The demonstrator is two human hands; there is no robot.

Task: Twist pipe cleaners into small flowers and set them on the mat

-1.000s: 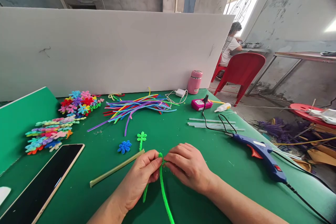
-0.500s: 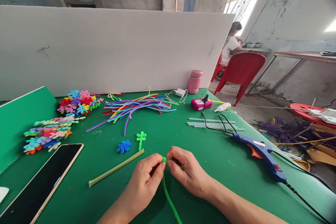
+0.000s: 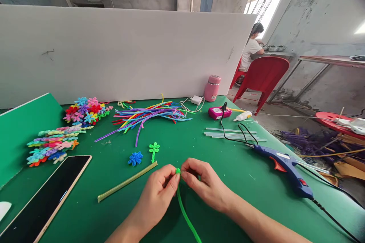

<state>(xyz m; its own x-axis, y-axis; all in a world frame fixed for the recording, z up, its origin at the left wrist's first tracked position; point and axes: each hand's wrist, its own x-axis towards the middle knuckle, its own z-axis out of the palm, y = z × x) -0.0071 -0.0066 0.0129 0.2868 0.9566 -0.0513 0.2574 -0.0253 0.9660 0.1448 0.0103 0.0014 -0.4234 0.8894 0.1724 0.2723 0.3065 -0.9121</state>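
My left hand (image 3: 158, 193) and my right hand (image 3: 203, 186) meet over the green table (image 3: 119, 212), each pinching the bent top of a bright green pipe cleaner (image 3: 186, 216). Its long end trails down toward me between my wrists. A pale green stick (image 3: 127, 181) lies just left of my left hand. Beyond it rest a small blue pipe-cleaner flower (image 3: 135, 158) and a small green one (image 3: 154, 149).
A dark phone (image 3: 45, 199) lies at the lower left. Finished coloured flowers (image 3: 68, 129) are piled at left, loose pipe cleaners (image 3: 148, 115) at the back. A blue glue gun (image 3: 282, 165) with cord, clear glue sticks (image 3: 230, 133), a pink bottle (image 3: 211, 88). A person sits on a red chair (image 3: 264, 74).
The two strands seen a second ago have been drawn together; a single strand now hangs from a small tight bend pinched between my fingers. My hands shifted slightly toward each other.
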